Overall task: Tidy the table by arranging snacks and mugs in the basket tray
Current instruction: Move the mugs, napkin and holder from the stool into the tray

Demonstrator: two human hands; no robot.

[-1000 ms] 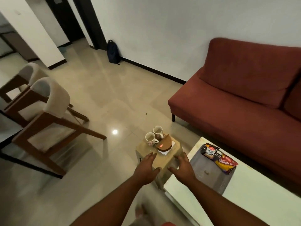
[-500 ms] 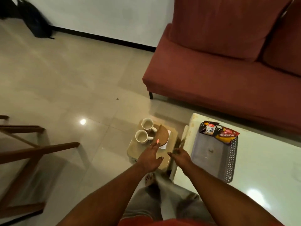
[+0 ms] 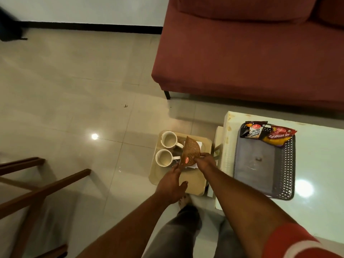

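R hand (image 3: 204,161) pinches brown snack pkt (image 3: 191,152), L hand (image 3: 172,184) flat, maybe touching it; two mugs (image 3: 168,140) just beside, on stool (image 3: 194,180)

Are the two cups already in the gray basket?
No, both mugs stand on the small stool, and the basket tray holds only two snack packets.

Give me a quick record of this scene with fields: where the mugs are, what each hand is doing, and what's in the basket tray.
mugs: far mug and near mug, upright, side by side on the small beige table
right hand: grips the right edge of the brown packet
left hand: fingers straight, tips at the packet's lower edge; contact unclear
basket tray: on the white table
in tray: salted peanuts packet and yellow-red packet, at its far end
still outside the tray: both mugs, brown packet
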